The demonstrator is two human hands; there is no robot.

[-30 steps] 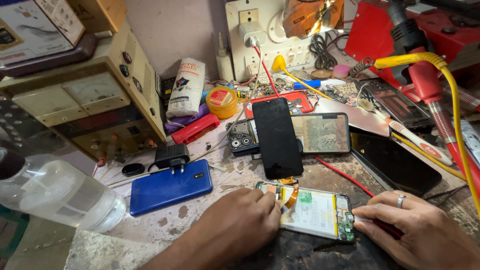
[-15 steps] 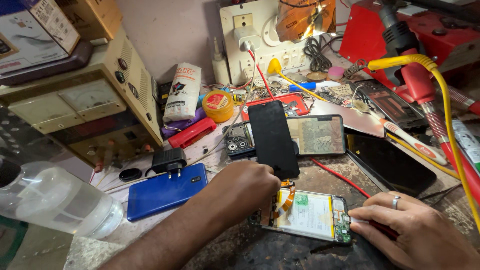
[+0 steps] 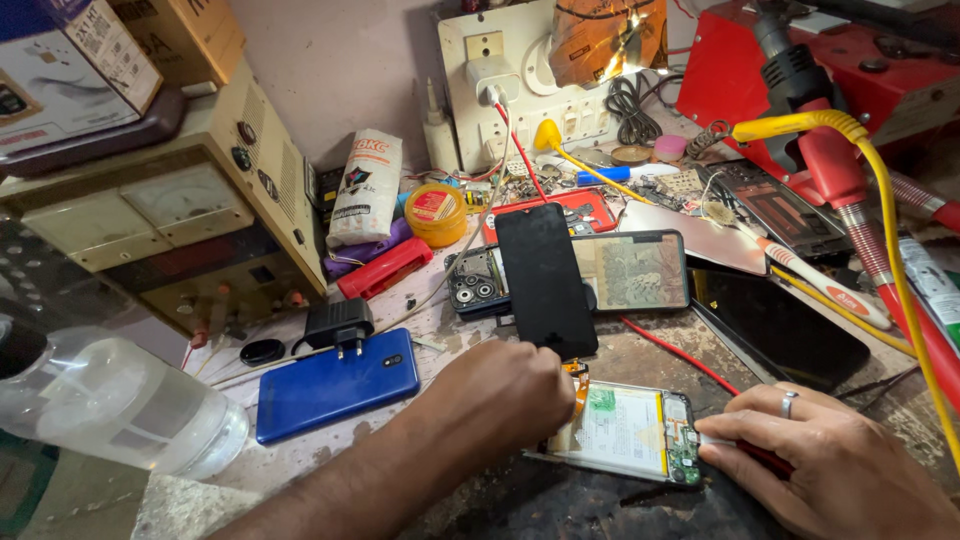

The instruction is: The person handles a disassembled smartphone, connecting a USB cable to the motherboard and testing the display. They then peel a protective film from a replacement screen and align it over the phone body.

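An opened phone (image 3: pixel 628 432) lies low in the frame, right of centre, back cover off; its pale battery, green board and orange ribbon cable show; the left hand (image 3: pixel 500 385) grips the lower edge of a black screen panel (image 3: pixel 545 280) with curled fingers; the right hand (image 3: pixel 830 465) pinches a red-handled tool (image 3: pixel 762 458) at the phone's right end; a blue phone (image 3: pixel 335 397) lies left of centre.

Phone repair workshop: opened phone (image 3: pixel 625 432), spare black screen (image 3: pixel 545 278), soldering iron (image 3: pixel 830 160), bench power supply (image 3: pixel 190 225).
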